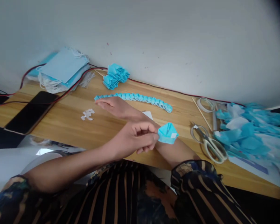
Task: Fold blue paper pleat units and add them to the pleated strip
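Observation:
My left hand [138, 137] pinches a small folded blue petal [167, 133] between thumb and fingers. A little white square of tape [174, 135] sits on that petal's right side. Crossing beyond the left one, my right hand [118, 106] reaches to the left with its fingers stretched out. Its fingertips are at the left end of a curved row of folded blue petals [142, 97]; whether they touch it I cannot tell. Small white tape pieces [87, 114] lie on the table just below that hand.
Blue fabric roses [116, 76] and a stack of face masks [65, 67] lie at the back left, a phone [31, 112] in front, cables [81, 77] along the wall. On the right are scissors [210, 143], a tape roll [205, 105], a stick [202, 113] and blue cut pieces [249, 133].

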The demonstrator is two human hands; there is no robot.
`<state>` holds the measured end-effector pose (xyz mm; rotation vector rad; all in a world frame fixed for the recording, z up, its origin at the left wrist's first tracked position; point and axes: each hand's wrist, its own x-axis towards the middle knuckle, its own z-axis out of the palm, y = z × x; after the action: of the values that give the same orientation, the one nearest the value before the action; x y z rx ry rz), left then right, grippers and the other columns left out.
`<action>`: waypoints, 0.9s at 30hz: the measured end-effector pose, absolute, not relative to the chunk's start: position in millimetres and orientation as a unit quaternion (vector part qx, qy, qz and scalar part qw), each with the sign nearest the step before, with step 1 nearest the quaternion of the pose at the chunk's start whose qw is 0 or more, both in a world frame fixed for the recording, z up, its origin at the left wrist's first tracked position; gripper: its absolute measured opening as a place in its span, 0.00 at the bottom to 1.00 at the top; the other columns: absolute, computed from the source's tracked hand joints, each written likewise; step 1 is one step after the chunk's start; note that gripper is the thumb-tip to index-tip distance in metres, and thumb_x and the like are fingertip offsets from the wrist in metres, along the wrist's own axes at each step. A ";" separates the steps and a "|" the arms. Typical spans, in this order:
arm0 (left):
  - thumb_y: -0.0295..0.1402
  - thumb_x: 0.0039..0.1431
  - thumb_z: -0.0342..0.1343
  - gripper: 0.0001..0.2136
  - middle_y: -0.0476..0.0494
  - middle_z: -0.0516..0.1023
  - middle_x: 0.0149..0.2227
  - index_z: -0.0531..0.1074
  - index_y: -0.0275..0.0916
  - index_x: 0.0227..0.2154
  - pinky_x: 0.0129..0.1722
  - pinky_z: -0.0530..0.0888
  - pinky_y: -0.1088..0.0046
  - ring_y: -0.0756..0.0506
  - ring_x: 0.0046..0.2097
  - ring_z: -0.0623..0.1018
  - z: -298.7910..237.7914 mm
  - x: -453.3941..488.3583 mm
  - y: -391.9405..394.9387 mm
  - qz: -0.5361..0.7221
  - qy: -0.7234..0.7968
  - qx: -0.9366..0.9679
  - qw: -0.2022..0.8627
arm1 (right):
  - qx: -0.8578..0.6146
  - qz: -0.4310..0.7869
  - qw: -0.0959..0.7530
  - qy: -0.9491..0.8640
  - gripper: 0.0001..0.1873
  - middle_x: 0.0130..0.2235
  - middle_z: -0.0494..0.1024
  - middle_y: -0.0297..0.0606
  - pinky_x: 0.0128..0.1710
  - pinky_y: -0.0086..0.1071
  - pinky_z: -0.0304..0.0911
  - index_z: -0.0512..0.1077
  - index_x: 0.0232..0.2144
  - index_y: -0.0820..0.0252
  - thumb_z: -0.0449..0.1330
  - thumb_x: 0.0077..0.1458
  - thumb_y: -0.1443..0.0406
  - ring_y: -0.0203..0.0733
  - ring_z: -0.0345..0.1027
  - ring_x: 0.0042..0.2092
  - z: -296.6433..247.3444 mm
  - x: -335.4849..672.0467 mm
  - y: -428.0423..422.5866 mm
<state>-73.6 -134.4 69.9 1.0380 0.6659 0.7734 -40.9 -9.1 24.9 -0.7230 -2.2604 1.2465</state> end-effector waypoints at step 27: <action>0.39 0.61 0.55 0.12 0.42 0.81 0.34 0.81 0.41 0.40 0.38 0.71 0.67 0.42 0.37 0.77 26.8 -160.3 -55.0 0.234 0.577 0.775 0.110 | -0.460 0.537 0.445 -0.549 0.13 0.25 0.74 0.30 0.29 0.30 0.62 0.75 0.26 0.58 0.71 0.45 0.56 0.33 0.65 0.27 32.2 171.3 -49.2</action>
<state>-160.3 -55.0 26.8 2.2778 1.6959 0.6871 171.3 -49.2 32.2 -1.1410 -1.3607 1.3309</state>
